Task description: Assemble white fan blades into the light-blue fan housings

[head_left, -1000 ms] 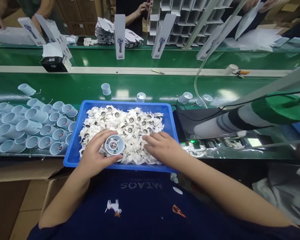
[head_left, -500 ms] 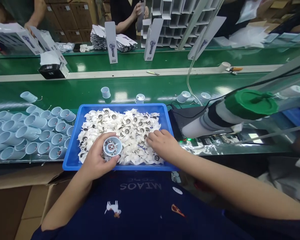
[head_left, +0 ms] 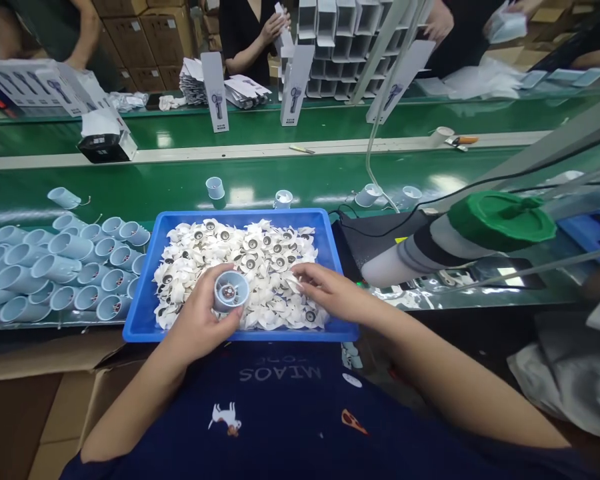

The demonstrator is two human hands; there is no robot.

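A light blue cylindrical fan housing (head_left: 231,291) is held in my left hand (head_left: 205,312), its open end turned up so a round centre with reddish parts shows inside. Beneath both hands lies a blue tray (head_left: 136,293) heaped with white fan impellers (head_left: 260,257), several showing dark ring-shaped hubs. Over the right part of the heap, my right hand (head_left: 325,288) pinches a white fan impeller (head_left: 294,283) between thumb and fingers. The fingers partly cover that impeller.
Many light blue housings (head_left: 70,267) are piled left of the tray. A few more, including one housing (head_left: 215,188), stand on the green belt (head_left: 170,180). At right leans a white cylinder with a green cap (head_left: 500,220). Co-workers handle boxes (head_left: 215,90) across the belt.
My right hand has lifted slightly from the heap and turned, with a white impeller now showing at its fingertips. My left hand has shifted a little right and tilted the housing.
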